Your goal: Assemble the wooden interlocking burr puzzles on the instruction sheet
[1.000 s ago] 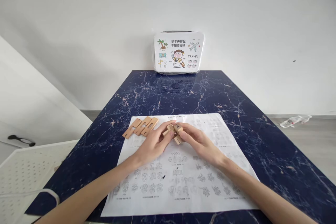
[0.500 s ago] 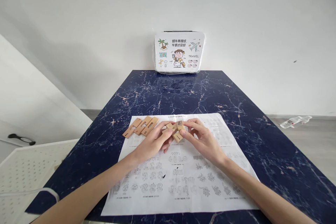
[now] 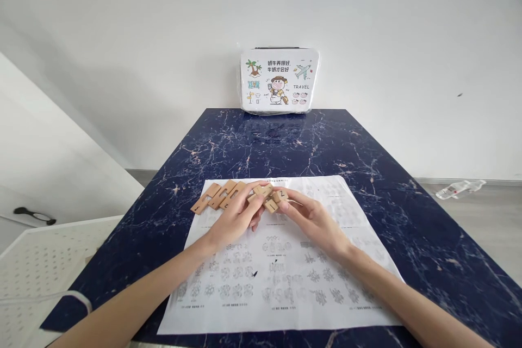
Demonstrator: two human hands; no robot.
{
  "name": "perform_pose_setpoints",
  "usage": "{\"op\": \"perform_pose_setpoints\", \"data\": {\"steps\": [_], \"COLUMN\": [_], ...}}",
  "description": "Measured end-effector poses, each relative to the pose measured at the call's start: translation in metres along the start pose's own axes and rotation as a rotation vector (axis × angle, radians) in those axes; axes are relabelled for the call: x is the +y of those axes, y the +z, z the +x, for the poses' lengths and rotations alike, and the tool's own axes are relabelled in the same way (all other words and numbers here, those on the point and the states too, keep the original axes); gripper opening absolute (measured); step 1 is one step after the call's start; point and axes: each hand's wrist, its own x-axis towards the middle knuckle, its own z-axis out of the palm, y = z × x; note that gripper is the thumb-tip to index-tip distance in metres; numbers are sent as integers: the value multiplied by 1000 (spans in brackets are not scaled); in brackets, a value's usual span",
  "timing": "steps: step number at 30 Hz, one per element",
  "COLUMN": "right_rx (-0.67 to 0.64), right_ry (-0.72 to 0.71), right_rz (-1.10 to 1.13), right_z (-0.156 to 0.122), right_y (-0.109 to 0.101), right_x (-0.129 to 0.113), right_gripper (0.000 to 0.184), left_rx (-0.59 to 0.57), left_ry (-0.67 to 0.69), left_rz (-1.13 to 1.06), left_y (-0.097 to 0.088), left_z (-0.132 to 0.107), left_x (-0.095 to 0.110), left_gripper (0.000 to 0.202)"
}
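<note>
Over the upper middle of a printed paper sheet (image 3: pixel 281 304), my two hands hold a small wooden burr puzzle (image 3: pixel 271 206) made of crossed pieces with numbers on their ends. "1" and "2" can be read on it. My left hand (image 3: pixel 236 216) is closed round its left side, thumb on top. My right hand (image 3: pixel 316 220) pinches the right end, by the "2" piece, between thumb and fingers. To the left of my left hand lie three slotted wooden pieces (image 3: pixel 222 196), side by side and numbered. The puzzle's underside is hidden by my fingers.
A dark blue marbled table (image 3: pixel 269 147) carries the sheet. At its far edge, against the wall, stands a white cartoon-printed case (image 3: pixel 279 81) in plastic wrap. A white perforated surface (image 3: pixel 44 266) is at lower left. A clear plastic bottle (image 3: pixel 454 190) lies on the floor at right.
The puzzle has turned and shifted a little to the left between my hands. My right hand's fingers have come closer in round the "2" piece. The slotted pieces have stayed put.
</note>
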Motion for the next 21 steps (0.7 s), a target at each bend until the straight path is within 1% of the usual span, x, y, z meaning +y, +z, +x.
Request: {"op": "perform_pose_setpoints", "data": {"steps": [4, 9, 13, 16, 21], "right_rx": [-38, -55, -29, -18, 66], "right_ry": [26, 93, 94, 110, 170], "right_rz": [82, 161, 155, 139, 104], "right_z": [0, -1, -3, -5, -6], "right_y": [1, 1, 4, 5, 5], "right_x": [-4, 0, -3, -7, -6], "right_gripper": [39, 42, 41, 44, 44], "left_rx": [-26, -27, -14, -12, -37], "left_ry": [20, 53, 91, 95, 96], "left_rz": [83, 250, 289, 313, 335], "left_y": [4, 7, 7, 8, 9], "left_z": [-3, -5, -4, -4, -5], "left_x": [0, 2, 0, -2, -2], "left_gripper": [49, 46, 44, 44, 42]}}
